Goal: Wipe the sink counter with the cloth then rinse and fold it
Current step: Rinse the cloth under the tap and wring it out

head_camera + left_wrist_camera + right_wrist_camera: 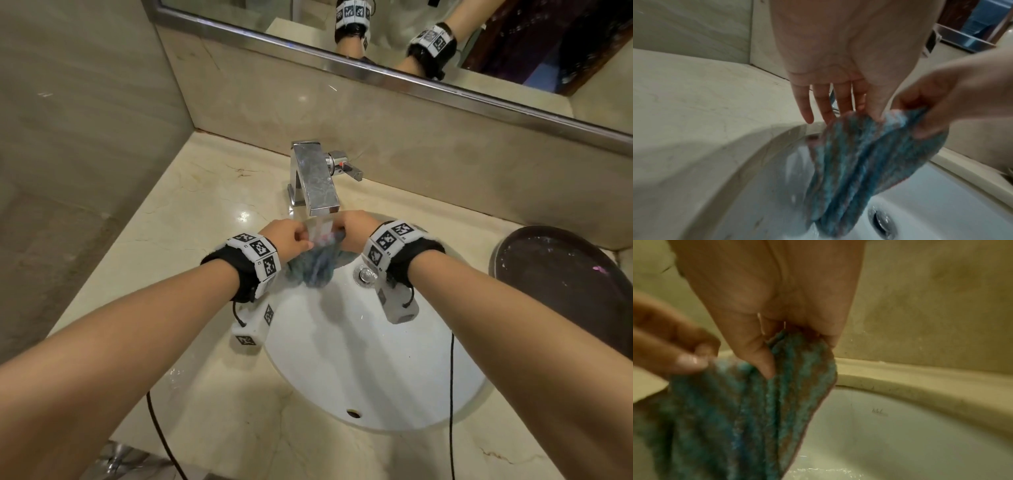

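A wet blue-green cloth [317, 267] hangs bunched over the white sink basin [359, 363], right under the chrome faucet [315, 181], whose water runs onto its top edge. My left hand [291, 236] pinches the cloth's upper left edge and my right hand [352, 229] grips its upper right edge. In the left wrist view the cloth [849, 170] drapes in folds below the left hand [849, 113], with the right hand [931, 113] holding the far side. In the right wrist view the right hand's [789, 350] thumb presses into the cloth [735, 410].
The beige marble counter [191, 219] surrounds the basin, with a wall at the left and a mirror [411, 41] behind. A dark round tray [565, 284] sits at the right. The drain plug [367, 275] lies under my right wrist. Thin black cables hang off both wrists.
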